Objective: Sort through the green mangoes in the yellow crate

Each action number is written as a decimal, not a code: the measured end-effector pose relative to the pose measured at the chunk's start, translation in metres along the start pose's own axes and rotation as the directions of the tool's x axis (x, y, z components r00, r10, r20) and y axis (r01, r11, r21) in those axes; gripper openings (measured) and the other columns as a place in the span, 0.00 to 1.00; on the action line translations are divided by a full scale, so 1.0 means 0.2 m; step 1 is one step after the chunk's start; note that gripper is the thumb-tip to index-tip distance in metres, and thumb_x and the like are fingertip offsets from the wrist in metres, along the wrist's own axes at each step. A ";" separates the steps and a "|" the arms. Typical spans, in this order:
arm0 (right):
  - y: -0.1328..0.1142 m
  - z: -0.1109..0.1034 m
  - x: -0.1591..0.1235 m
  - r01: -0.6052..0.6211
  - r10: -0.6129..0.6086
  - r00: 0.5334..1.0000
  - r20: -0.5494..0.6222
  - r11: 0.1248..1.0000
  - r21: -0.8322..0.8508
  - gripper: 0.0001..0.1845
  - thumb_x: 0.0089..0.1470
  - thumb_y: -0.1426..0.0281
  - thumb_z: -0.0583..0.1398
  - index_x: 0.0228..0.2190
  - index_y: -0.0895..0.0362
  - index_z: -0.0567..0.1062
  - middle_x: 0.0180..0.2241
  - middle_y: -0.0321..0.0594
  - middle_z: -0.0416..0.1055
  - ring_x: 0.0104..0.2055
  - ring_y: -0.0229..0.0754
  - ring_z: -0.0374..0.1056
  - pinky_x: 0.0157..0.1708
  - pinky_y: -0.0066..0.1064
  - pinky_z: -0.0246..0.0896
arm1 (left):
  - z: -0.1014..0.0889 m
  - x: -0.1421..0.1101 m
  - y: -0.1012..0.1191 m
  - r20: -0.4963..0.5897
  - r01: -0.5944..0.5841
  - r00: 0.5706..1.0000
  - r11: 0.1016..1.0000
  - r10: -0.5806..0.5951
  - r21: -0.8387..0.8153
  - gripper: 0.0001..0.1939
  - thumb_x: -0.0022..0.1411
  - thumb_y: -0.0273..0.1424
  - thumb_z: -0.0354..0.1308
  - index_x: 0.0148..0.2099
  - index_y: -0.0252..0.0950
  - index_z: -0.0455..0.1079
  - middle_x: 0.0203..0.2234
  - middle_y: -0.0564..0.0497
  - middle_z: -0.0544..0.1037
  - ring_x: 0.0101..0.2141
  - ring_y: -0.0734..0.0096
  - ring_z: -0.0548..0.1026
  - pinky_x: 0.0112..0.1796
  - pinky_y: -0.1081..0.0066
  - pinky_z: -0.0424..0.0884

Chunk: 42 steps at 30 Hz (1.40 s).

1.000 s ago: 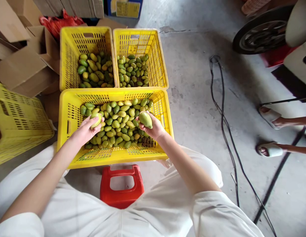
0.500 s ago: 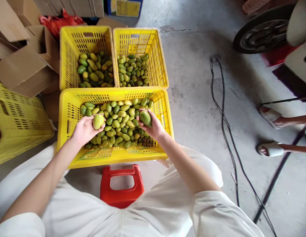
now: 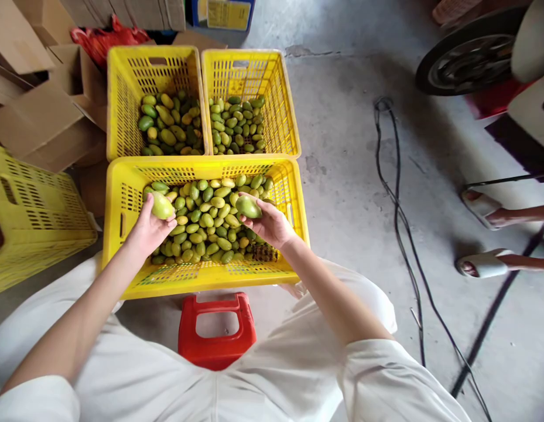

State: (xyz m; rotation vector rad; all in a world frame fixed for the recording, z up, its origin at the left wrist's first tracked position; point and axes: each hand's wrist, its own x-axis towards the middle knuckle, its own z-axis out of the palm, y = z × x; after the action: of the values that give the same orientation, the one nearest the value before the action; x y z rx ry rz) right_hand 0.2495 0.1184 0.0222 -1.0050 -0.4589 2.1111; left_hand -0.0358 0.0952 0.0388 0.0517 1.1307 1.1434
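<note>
My left hand (image 3: pixel 149 228) is closed around a pale green mango (image 3: pixel 161 206), held above the left side of the near yellow crate (image 3: pixel 201 287). Over the right part of that crate, my right hand (image 3: pixel 272 223) grips a darker green mango (image 3: pixel 248 207) between thumb and fingers. Below both hands lies a heap of small green and yellowish mangoes (image 3: pixel 205 220) in the crate. A bit of the crate's dark floor grid shows near its right front corner.
Behind stand two more yellow crates, the left (image 3: pixel 116 105) and the right (image 3: pixel 291 111), each partly filled with mangoes. Cardboard boxes (image 3: pixel 38 117) and another yellow crate (image 3: pixel 38 217) are at left. Black cable (image 3: pixel 397 205) crosses the floor. A person's sandalled feet (image 3: pixel 482 264) are at right.
The mango in my left hand has moved up and left and turned onto its side. My right hand has shifted slightly left, its mango turning to lie more level.
</note>
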 end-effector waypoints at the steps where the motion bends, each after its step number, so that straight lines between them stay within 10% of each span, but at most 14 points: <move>1: 0.01 0.00 0.00 0.006 -0.007 1.000 0.005 1.000 0.002 0.20 0.47 0.62 0.69 0.43 0.54 0.76 0.35 0.35 0.75 0.29 0.35 0.67 0.23 0.24 0.63 | 0.01 -0.01 0.01 -0.005 0.008 1.000 1.000 -0.008 -0.014 0.19 0.65 0.48 0.57 0.35 0.36 0.71 0.21 0.53 0.68 0.21 0.77 0.64 0.21 0.77 0.66; 9: 0.04 -0.04 0.03 0.075 -0.071 0.994 -0.086 0.996 0.048 0.21 0.47 0.54 0.70 0.34 0.53 0.72 0.27 0.32 0.69 0.22 0.31 0.55 0.17 0.22 0.51 | 0.06 -0.05 0.03 -0.061 0.071 0.996 0.997 -0.070 0.014 0.13 0.67 0.39 0.55 0.40 0.33 0.71 0.30 0.47 0.75 0.26 0.75 0.73 0.23 0.79 0.71; 23: 0.02 -0.04 0.05 0.024 -0.016 0.996 -0.082 0.995 0.092 0.10 0.58 0.60 0.61 0.34 0.53 0.73 0.39 0.39 0.75 0.30 0.36 0.68 0.15 0.21 0.54 | 0.03 -0.06 0.02 0.052 0.005 0.999 0.998 -0.008 0.064 0.05 0.55 0.28 0.61 0.36 0.36 0.71 0.32 0.48 0.79 0.28 0.71 0.75 0.26 0.75 0.73; 31: 0.00 -0.02 0.02 0.017 -0.011 0.995 -0.094 0.998 0.063 0.15 0.49 0.67 0.67 0.41 0.55 0.76 0.40 0.40 0.76 0.38 0.40 0.73 0.27 0.26 0.70 | 0.00 -0.03 -0.01 0.077 -0.119 0.990 0.993 0.117 0.022 0.14 0.57 0.38 0.69 0.32 0.35 0.71 0.24 0.52 0.72 0.21 0.81 0.65 0.21 0.79 0.65; 42: 0.00 -0.06 0.04 0.006 0.006 0.992 -0.130 0.996 0.086 0.20 0.53 0.50 0.64 0.34 0.54 0.74 0.23 0.33 0.69 0.19 0.31 0.53 0.14 0.22 0.49 | 0.04 -0.05 0.04 0.036 -0.023 0.999 0.998 0.025 -0.060 0.14 0.65 0.43 0.56 0.34 0.37 0.69 0.23 0.53 0.68 0.23 0.75 0.67 0.23 0.76 0.68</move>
State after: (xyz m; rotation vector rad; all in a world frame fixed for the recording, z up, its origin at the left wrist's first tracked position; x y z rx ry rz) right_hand 0.2550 0.1234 0.0110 -1.0842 -0.3004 2.0328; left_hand -0.0360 0.0957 0.0543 0.0409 1.0654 1.1924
